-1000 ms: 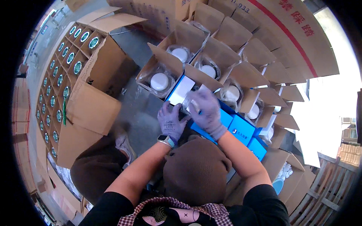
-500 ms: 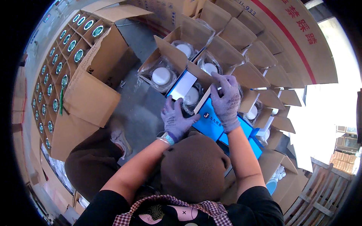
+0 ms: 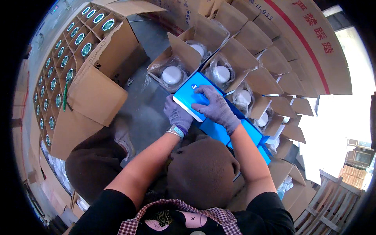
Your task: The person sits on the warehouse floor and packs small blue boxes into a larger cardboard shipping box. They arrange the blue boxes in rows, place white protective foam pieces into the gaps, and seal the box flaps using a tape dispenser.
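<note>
A blue box (image 3: pixel 189 96) with a white-edged lid is closed down in front of me, among the open brown cartons. My left hand (image 3: pixel 177 112), in a grey-purple glove, grips the box's near left side, its fingertips partly hidden. Across the lid's top lies my right hand (image 3: pixel 217 106), also gloved, with thumb and index finger spread apart. More blue cardboard (image 3: pixel 250 131) lies under and beside my right wrist. Just past the box, a plastic-wrapped jar with a white lid (image 3: pixel 171 75) sits in an open carton.
Other white-lidded jars (image 3: pixel 223 73) stand in open cartons whose raised flaps (image 3: pixel 250 35) crowd the far right. A divided carton (image 3: pixel 96 70) of glasses with shiny green tops is at the left. A wooden pallet (image 3: pixel 333 203) lies at the lower right.
The blue lid has swung over to the left and now covers the jar that showed in the box. My right hand has moved down and left onto it; my left hand has moved slightly nearer.
</note>
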Demonstrator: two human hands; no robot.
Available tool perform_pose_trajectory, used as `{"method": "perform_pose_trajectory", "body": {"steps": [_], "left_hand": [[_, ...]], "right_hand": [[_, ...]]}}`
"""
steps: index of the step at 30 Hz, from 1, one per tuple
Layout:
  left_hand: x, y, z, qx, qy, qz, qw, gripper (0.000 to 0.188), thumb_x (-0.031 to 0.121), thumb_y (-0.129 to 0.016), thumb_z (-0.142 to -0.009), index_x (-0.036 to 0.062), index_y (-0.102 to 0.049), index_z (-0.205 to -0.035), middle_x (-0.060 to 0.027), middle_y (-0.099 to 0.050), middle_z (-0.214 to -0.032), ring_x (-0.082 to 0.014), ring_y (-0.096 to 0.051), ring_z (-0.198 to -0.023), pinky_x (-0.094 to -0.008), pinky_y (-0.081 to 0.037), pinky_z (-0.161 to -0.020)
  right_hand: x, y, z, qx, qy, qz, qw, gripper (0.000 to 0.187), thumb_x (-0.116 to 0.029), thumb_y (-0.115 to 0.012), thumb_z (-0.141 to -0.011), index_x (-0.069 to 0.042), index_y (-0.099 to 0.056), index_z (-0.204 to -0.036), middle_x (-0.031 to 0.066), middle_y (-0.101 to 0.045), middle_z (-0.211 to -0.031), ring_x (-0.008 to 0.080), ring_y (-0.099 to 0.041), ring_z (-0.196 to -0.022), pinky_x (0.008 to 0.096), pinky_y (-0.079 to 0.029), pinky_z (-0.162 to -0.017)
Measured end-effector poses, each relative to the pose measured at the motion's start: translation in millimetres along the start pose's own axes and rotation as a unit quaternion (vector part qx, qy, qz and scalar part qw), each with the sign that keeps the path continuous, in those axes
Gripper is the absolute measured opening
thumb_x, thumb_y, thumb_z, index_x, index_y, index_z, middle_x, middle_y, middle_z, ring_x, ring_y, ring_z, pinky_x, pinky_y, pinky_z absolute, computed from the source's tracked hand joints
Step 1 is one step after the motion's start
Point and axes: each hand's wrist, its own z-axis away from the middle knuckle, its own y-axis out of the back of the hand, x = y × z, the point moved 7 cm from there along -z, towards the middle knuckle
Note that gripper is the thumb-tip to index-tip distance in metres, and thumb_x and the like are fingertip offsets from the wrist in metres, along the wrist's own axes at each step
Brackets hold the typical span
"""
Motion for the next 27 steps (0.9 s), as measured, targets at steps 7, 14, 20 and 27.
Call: {"method": "perform_pose_trajectory", "body": {"steps": [7, 14, 20, 27], "left_hand": [[-65.8, 6.7, -3.7, 0.006, -0.026, 0.306, 0.952, 0.056, 0.001, -0.067, -0.077, 0.0049, -0.049, -0.13, -0.0123, -0.052, -0.122, -0.0247, -0.056, -0.108, -0.0363, -0.049, -0.089], [-153.1, 19.6, -28.5, 0.054, 0.184, 0.387, 0.902, 0.045, -0.002, -0.059, -0.084, 0.0058, -0.055, -0.128, -0.0073, -0.058, -0.106, -0.0171, -0.057, -0.091, -0.0321, -0.051, -0.079], [-147.4, 15.4, -39.4, 0.057, 0.255, 0.457, 0.85, 0.04, 0.006, -0.062, -0.086, 0.0073, -0.056, -0.126, -0.0048, -0.06, -0.097, -0.0165, -0.057, -0.081, -0.0336, -0.052, -0.077], [-117.9, 38.3, -84.5, 0.088, 0.198, 0.489, 0.845, 0.06, 0.002, -0.067, -0.083, 0.0046, -0.047, -0.139, -0.0096, -0.055, -0.122, -0.0195, -0.055, -0.106, -0.0325, -0.048, -0.091]], "right_hand": [[20.0, -36.6, 10.1, 0.084, -0.031, 0.347, 0.934, 0.08, -0.04, -0.084, -0.065, -0.023, -0.053, -0.137, 0.0207, -0.034, -0.153, 0.0474, -0.03, -0.14, 0.0585, -0.032, -0.11], [12.9, -53.0, 15.6, 0.152, 0.038, 0.406, 0.9, 0.074, -0.033, -0.08, -0.071, -0.037, -0.051, -0.139, 0.0206, -0.042, -0.147, 0.0474, -0.039, -0.134, 0.0544, -0.04, -0.098], [12.0, -64.1, 11.4, 0.144, 0.051, 0.457, 0.876, 0.071, -0.043, -0.078, -0.076, -0.036, -0.051, -0.14, 0.0205, -0.042, -0.146, 0.0487, -0.038, -0.133, 0.0559, -0.038, -0.098], [8.1, -74.3, 11.5, 0.066, 0.015, 0.458, 0.887, 0.078, -0.051, -0.075, -0.078, -0.022, -0.046, -0.145, 0.0258, -0.031, -0.153, 0.0529, -0.029, -0.136, 0.0615, -0.03, -0.104]]}}
